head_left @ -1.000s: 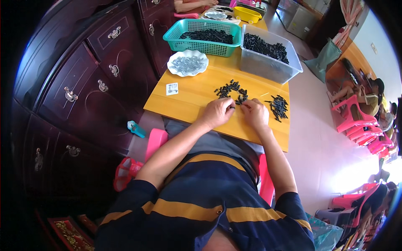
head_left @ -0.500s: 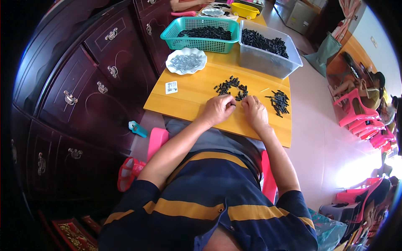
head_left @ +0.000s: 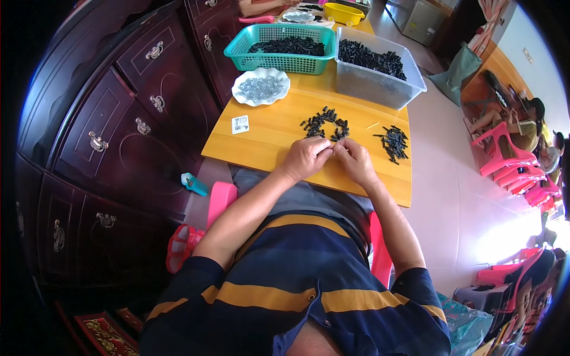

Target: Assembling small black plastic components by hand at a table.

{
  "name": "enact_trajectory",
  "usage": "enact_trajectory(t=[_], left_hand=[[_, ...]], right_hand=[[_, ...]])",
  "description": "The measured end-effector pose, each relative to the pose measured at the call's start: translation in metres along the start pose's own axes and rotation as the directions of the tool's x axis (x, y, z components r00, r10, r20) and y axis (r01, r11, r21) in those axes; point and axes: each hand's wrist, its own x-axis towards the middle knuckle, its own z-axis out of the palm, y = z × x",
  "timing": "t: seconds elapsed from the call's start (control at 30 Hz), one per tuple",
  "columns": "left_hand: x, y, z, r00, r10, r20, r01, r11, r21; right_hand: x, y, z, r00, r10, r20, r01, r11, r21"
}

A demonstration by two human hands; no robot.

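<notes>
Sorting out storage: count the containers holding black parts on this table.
2. A teal basket sits at the table's far left, and a clear plastic bin stands right beside it. Loose black parts lie outside both; farther containers may be hidden.

Left hand (head_left: 306,157) and right hand (head_left: 355,160) now touching.

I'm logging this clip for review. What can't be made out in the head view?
- What the left hand and right hand pinch: hidden by their fingers.
- The loose black parts: too small to tell their shape.
- White plate contents: too small.
- Yellow tub: cut off by the top edge.
</notes>
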Motion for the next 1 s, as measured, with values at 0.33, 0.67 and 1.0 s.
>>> enact_trajectory(t=[0.33,0.67,1.0], left_hand=[[0.001,-0.008,0.002,0.975,-0.220,-0.034,0.204,0.945,-0.257],[0.001,-0.009,0.001,0.933,-0.352,0.077,0.345,0.809,-0.476],[-0.001,-0.014,0.000,0.922,-0.372,0.110,0.371,0.764,-0.528]], right_hand=[[0.000,0.004,0.010,0.990,0.128,0.062,-0.142,0.891,0.431],[0.001,0.001,0.011,0.978,0.197,0.069,-0.205,0.850,0.485],[0.003,-0.003,0.002,0.965,0.234,0.118,-0.242,0.620,0.747]])
